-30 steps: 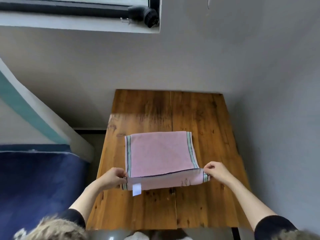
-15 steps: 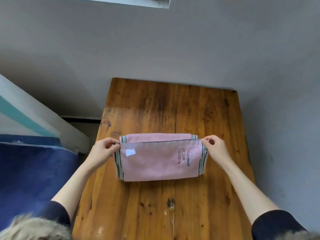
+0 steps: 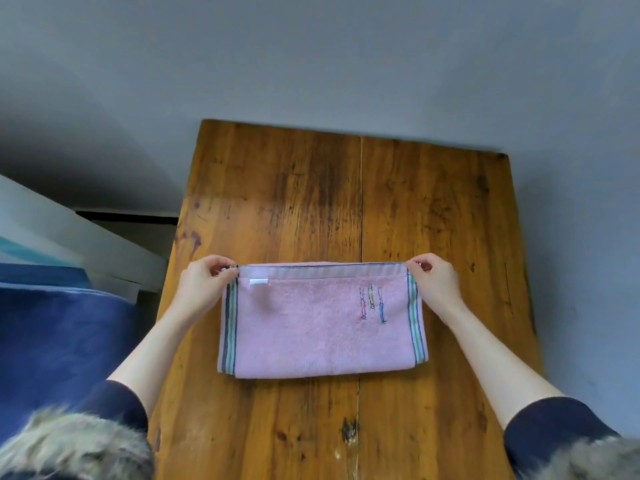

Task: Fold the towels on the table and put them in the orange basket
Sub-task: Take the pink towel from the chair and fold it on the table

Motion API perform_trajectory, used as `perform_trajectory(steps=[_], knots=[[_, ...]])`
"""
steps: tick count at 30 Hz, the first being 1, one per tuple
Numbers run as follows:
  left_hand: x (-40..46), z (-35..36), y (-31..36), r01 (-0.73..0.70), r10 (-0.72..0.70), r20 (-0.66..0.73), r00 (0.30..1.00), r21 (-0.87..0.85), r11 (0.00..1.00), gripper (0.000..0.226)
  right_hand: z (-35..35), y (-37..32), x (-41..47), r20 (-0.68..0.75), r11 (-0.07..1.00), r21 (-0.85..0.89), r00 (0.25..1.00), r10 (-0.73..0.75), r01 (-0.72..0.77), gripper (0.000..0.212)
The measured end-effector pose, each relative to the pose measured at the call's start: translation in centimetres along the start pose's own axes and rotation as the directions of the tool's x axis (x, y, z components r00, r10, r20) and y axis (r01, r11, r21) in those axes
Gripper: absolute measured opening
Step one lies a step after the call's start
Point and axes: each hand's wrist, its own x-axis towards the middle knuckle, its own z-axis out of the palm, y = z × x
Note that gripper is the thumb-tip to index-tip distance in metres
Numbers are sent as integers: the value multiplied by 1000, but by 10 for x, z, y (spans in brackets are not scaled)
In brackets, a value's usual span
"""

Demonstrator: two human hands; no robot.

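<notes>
A pink towel (image 3: 311,327) with striped side borders lies folded in half on the wooden table (image 3: 311,195). Its fold runs along the near side and its loose edges lie at the far side. A small white label and three little stitched figures show on top. My left hand (image 3: 204,282) pinches the far left corner. My right hand (image 3: 433,280) pinches the far right corner. Both hands hold the top edge taut, low over the table. No orange basket is in view.
A grey wall stands behind and to the right of the table. A dark blue cushion or bed (image 3: 59,341) and a white slanted board (image 3: 69,230) lie to the left. Furry trim on my sleeves shows at the bottom corners.
My hands carried the towel's near edge up and over to the far edge, folding it in half. The head camera tilted down and moved closer.
</notes>
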Motion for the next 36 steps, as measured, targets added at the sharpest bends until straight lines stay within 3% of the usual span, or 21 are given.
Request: perform_trajectory(steps=[11,15,18,21,26,30,33,36], knots=[[17,12,-16,7,-9,25,1000,85,996,13,17,15,19,63,992,-124,998,2,6,18],[24,9,-18,-27,-8,153,988,224,974,23,10,15,23,195,984,-176,981,3,32,32],[28,7,-15,-17,-59,225,973,322,947,16,6,14,24,269,959,-280,963,29,50,29],[27,2,-8,4,-69,255,964,248,969,9,2,8,21,286,945,-321,958,34,62,23],[11,-32,14,-33,25,248,969,31,999,6,-28,-14,6,218,983,-158,974,-56,92,7],[1,-61,43,-210,213,49,976,-57,976,12,-62,-39,-12,19,962,-93,966,-256,257,5],[-7,-73,65,-339,331,-79,940,-131,932,19,-82,-57,-23,-144,923,-80,912,-383,375,10],[-19,-76,72,-443,433,-137,891,-56,895,24,-93,-58,-35,-202,850,-192,827,-524,491,13]])
